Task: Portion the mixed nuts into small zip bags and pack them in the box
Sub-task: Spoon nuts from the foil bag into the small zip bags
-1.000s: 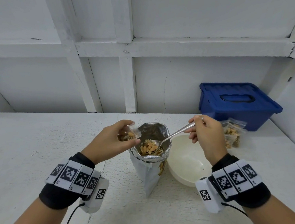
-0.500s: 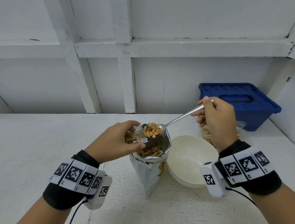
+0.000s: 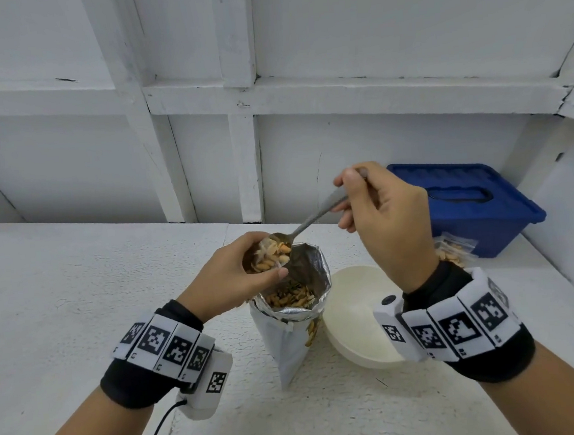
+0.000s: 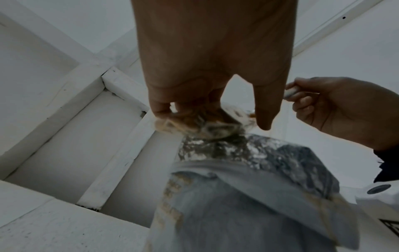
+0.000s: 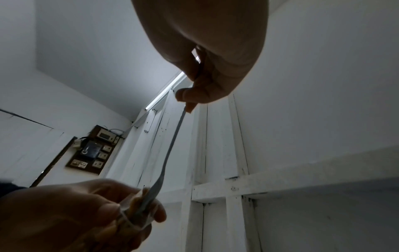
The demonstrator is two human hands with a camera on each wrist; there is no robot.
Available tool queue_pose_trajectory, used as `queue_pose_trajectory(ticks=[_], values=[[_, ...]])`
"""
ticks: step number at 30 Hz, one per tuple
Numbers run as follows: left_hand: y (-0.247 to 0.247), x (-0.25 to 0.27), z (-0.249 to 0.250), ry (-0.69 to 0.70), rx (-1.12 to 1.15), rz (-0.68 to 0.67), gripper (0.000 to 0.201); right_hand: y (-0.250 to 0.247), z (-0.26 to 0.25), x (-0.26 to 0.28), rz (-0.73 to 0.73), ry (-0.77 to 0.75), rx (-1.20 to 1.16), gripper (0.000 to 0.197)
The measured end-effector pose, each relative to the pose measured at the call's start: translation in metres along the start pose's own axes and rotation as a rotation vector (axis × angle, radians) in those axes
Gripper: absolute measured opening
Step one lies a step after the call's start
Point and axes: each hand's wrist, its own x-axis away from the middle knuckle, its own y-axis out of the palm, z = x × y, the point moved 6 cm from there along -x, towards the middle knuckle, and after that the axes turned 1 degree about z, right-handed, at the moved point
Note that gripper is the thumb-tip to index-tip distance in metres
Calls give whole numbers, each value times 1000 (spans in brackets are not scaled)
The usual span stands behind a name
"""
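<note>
Since a moment ago, the spoon (image 3: 308, 220) has tipped its nuts (image 3: 270, 258) into the zip bag (image 3: 264, 253).

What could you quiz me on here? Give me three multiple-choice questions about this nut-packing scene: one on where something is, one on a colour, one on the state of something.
1. Where is the spoon's bowl end?
A. At the mouth of the small zip bag
B. Lying in the cream bowl
C. On top of the box

2. What colour is the box at the back right?
A. Red
B. Blue
C. Green

3. What state is the foil nut pouch in?
A. Sealed shut
B. Lying flat and empty
C. Standing open with nuts inside

Answers:
1. A: the right hand tips the spoon into the bag, which the left hand holds over the pouch.
2. B: its lid and walls are plainly blue.
3. C: the head view looks down its open top at nuts against the silver lining.
</note>
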Motion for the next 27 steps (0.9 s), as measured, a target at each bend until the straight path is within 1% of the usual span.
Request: queue_pose_trajectory(ticks=[2, 4, 8, 11, 13, 15, 19, 22, 24, 27], values=[[-2, 1, -3, -4, 36, 28, 37, -2, -9, -2, 14, -88, 6, 28], [-5, 3, -4, -8, 75, 49, 34, -8, -14, -4, 51, -124, 0, 26], [-10, 6, -5, -8, 132, 79, 36, -27, -3, -8, 153, -45, -55, 22], [-14, 6, -9, -7, 155, 97, 37, -43, 12, -2, 207, 33, -29, 20], [-16, 6, -11, -9, 153, 106, 37, -55, 27, 6, 239, 100, 17, 18], [-17, 6, -13, -12, 150, 109, 37, -69, 47, 20, 273, 201, 60, 19], [-18, 4, -15, -11, 125, 116, 35, -93, 88, 61, 345, 412, 124, 23], [-19, 3, -13, 7, 101, 137, 30, -100, 108, 92, 381, 538, 141, 26], [-20, 1, -11, 23, 91, 156, 30, -100, 119, 109, 387, 611, 142, 24], [-23, -1, -4, 52, 69, 192, 27, -90, 135, 129, 333, 718, 146, 19]])
